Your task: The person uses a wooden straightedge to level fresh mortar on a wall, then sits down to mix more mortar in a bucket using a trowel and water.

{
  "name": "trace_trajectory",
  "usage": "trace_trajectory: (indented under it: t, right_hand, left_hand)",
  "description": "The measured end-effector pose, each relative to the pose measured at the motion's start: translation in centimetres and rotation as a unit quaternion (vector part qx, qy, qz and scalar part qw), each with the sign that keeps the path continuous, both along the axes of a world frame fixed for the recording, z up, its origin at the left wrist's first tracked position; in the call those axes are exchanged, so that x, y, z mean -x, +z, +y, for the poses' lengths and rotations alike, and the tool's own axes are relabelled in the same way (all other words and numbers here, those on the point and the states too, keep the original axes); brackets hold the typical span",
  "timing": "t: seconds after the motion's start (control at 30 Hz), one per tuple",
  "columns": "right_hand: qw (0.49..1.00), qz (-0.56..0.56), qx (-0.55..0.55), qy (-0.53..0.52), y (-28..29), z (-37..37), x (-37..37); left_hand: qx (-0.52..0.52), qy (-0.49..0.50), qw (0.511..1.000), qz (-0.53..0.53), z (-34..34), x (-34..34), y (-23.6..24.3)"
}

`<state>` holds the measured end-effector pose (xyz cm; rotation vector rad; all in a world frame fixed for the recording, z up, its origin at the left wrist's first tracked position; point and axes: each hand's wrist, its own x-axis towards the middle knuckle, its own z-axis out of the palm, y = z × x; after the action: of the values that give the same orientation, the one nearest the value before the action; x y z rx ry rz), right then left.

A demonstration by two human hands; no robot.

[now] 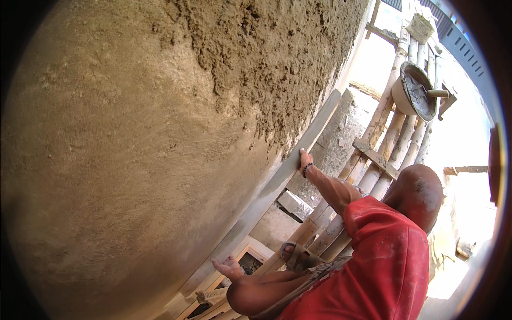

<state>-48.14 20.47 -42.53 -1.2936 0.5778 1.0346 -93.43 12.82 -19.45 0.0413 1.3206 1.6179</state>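
Note:
A long grey straightedge board (261,198) lies slantwise along the edge of a plastered wall (122,154). My right hand (305,161), with a dark beaded bracelet at the wrist, grips the board's outer edge above its middle. Lower left, my left hand (229,268) is beside the board's lower part, fingers apart, and one fingertip seems to touch it. My bent leg hides most of the left forearm. Rough, lumpy wet plaster (261,64) covers the upper part of the wall; the rest looks smoothed.
Beneath me run several bamboo poles (385,114) with a wooden crosspiece (376,158). On them, upper right, stands a bowl (401,100) of grey mortar with a tool handle (438,93) sticking out. A mortar-crusted block or container (420,28) is farther off.

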Motion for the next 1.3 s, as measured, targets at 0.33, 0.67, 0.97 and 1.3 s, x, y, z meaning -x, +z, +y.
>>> trace_trajectory:
  t: [0.33,0.67,0.97,1.3]
  right_hand:
    - [0.992,-0.111,-0.051,-0.023,8.8,1.5,-13.5]
    - [0.985,-0.165,-0.042,-0.029,18.5,2.5,-15.5]
    - [0.983,-0.177,0.033,-0.033,27.6,1.1,-12.5]
    - [0.995,-0.103,-0.005,0.006,37.7,0.8,-5.8]
  left_hand:
    - [-0.045,-0.096,0.988,-0.116,0.5,-8.8,1.1]
    - [-0.032,-0.046,0.986,-0.156,1.4,-10.4,3.9]
    - [-0.056,-0.070,0.985,-0.148,0.6,-6.7,12.9]
    - [-0.034,-0.078,0.992,-0.090,0.3,-1.7,27.8]
